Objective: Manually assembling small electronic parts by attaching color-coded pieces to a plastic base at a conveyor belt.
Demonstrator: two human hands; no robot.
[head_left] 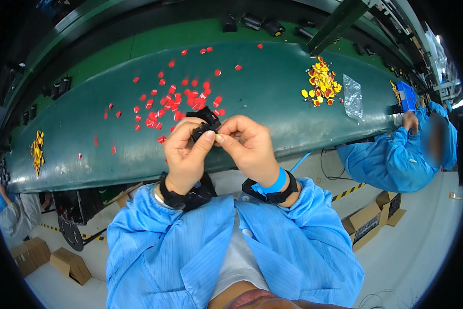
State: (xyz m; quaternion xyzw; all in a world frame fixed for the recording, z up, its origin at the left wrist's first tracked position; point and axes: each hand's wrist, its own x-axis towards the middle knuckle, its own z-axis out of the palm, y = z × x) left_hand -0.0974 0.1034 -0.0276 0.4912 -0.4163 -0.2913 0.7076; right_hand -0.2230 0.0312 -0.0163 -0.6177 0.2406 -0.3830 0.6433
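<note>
Over the near edge of the green table, my two hands meet at a small black plastic part; its exact kind I cannot make out. My left hand grips it from the left, thumb along its near side. From the other side my right hand pinches at its near right edge, thumb and fingertips pressed together. The fingers hide some of the part. Just beyond lie many small red pieces, scattered loosely on the tabletop.
A heap of yellow and red pieces lies to the right, beside a clear plastic bag. More yellow pieces lie far left. Black parts stand along the back. A co-worker in blue sits at right near a blue bin.
</note>
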